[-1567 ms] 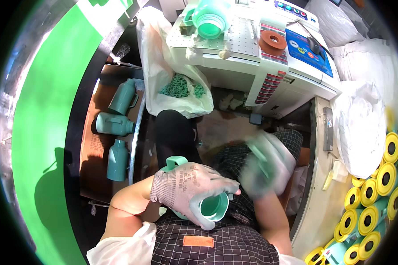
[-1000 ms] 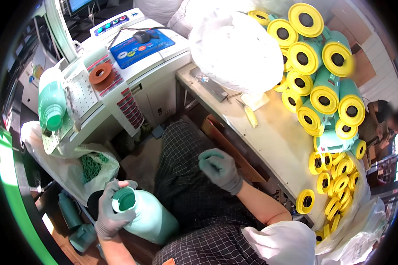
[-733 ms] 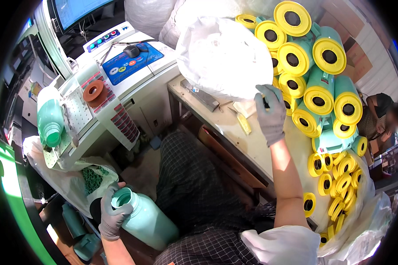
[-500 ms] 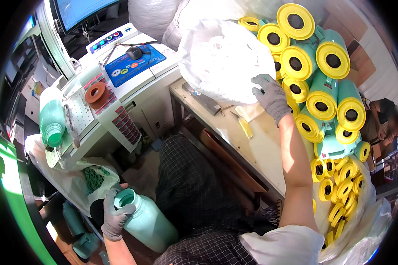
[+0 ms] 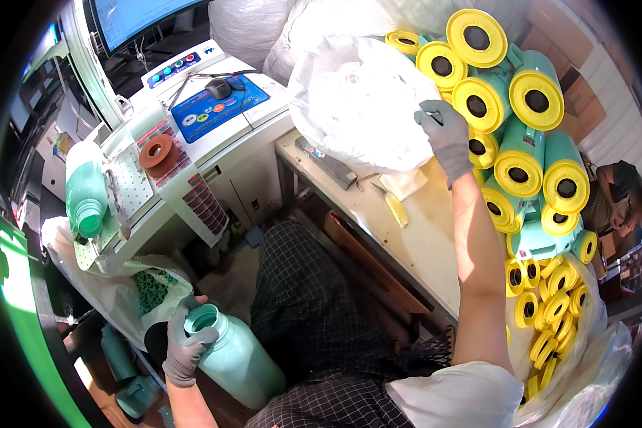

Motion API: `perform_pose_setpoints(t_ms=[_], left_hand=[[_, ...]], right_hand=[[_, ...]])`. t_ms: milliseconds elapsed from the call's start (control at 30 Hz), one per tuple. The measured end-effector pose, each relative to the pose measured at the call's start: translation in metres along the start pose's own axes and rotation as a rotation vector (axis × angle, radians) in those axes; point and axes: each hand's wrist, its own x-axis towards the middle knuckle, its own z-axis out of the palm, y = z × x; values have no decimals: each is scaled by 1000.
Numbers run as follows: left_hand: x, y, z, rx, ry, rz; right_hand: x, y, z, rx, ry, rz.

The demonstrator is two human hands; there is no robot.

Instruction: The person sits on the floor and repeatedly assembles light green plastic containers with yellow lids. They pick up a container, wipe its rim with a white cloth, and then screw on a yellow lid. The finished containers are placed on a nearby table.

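The pale bench (image 5: 429, 246) at your right carries 1 white bag (image 5: 364, 100) at its far end. Just beside the bag lie a grey metal bar (image 5: 328, 162), a white pad (image 5: 404, 184) and 1 yellow-handled knife (image 5: 395, 208). Green bottles with yellow bases (image 5: 521, 155) are stacked on their sides along your bench's right, with loose yellow rings (image 5: 560, 303) heaped nearer you.

On your left, the white machine (image 5: 260, 121) bears a blue mat (image 5: 214, 113) with 1 black mouse (image 5: 219, 88), and a label strip (image 5: 196, 200) hanging over its front edge. A brown spool (image 5: 158, 155) sits on the strip; 1 green bottle (image 5: 87, 187) lies on the perforated plate (image 5: 132, 180).
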Motion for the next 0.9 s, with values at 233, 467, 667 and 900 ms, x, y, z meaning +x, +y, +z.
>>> perform_pose_setpoints(t_ms=[233,467,667,900], left_hand=[[-1,6,2,60,19,54],[-4,-2,-9,42,17,34],[4,-7,-13,76,-48,-24],[8,-9,-16,17,-83,-30]], right_hand=[[39,21,30,-617,-90,-233],[32,14,19,-391,-75,-130],[33,-7,4,-225,-36,12],[33,13,1,-205,-29,-76]])
